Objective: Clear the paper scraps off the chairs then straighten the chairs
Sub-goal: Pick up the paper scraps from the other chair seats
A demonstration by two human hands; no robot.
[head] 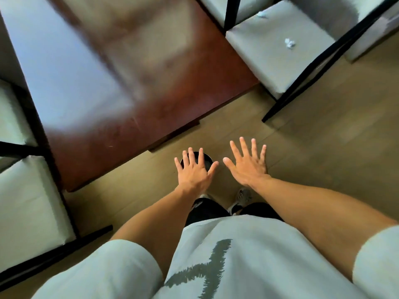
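Both hands are spread flat with fingers straight and splayed, holding nothing: the left hand (pixel 195 169) hovers over a dark round bin (pixel 206 161) on the floor, the right hand (pixel 248 162) beside it over bare boards. Just beyond them the corner of the dark red worktop (pixel 138 87) juts in. Farther off, to the right, a pale padded chair (pixel 278 55) with a black frame stands skewed to the worktop, and two crumpled scraps lie on its seat, one (pixel 289 43) near the middle, the other (pixel 261 14) toward the far edge. Such scraps look feather-light, soft and crushable, so a fingertip pinch should lift each without trouble. The chair is likely stiff and moderately heavy; its black frame seems the firmest place to grip. More pale chairs (pixel 28 201) stand at left; no scraps show on them.
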